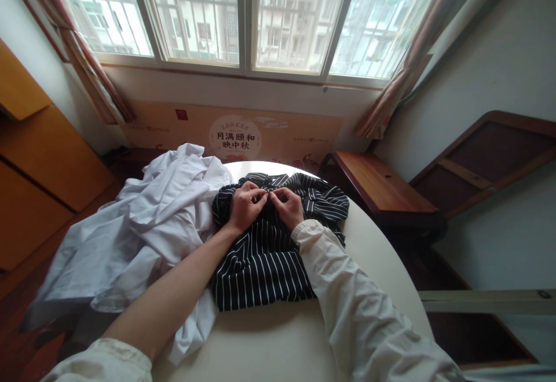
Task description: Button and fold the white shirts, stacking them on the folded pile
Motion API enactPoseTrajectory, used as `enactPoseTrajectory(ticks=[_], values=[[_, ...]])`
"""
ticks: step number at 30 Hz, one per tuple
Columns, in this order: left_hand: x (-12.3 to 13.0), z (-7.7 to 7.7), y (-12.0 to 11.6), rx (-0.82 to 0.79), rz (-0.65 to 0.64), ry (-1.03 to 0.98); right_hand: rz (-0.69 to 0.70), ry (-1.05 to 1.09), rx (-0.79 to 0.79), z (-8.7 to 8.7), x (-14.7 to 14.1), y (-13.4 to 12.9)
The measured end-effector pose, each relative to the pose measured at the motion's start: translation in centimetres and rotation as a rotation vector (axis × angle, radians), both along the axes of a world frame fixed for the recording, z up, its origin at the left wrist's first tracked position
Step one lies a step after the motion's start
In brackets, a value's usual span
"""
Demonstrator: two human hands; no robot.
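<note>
A black shirt with white stripes (269, 272) lies crumpled on the round white table (369, 266). My left hand (248, 203) pinches the shirt's fabric near its collar, thumb and fingertips together. Right beside it, my right hand (286, 205) pinches the same part, so the fingertips of both hands nearly meet. The small spot between them is too tiny to make out. White cloth garments (169, 208) are heaped at the left of the table, and part of them hangs over its edge.
Behind the table stands a printed board (304, 133) below barred windows. A wooden side table (384, 182) and a wooden chair back (499, 150) are at the right. Orange cabinets (35, 162) stand at the far left.
</note>
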State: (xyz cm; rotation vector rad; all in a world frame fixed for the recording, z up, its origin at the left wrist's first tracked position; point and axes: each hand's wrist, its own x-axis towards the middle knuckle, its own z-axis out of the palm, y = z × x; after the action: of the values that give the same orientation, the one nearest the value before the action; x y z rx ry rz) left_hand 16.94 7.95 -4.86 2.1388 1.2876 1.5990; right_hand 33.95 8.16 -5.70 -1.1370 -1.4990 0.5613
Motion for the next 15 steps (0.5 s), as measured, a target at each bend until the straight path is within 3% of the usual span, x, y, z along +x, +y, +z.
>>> enactPoseTrajectory(ticks=[9,15], values=[[0.0,-0.5,0.6,-0.093,-0.174,-0.194,0.05,0.125,-0.043,-0.6,0.1,0.6],[0.2,-1.1,0.7,-0.038,-0.263,-0.083,0.156,0.157,-0.085,-0.2,-0.1,0.3]])
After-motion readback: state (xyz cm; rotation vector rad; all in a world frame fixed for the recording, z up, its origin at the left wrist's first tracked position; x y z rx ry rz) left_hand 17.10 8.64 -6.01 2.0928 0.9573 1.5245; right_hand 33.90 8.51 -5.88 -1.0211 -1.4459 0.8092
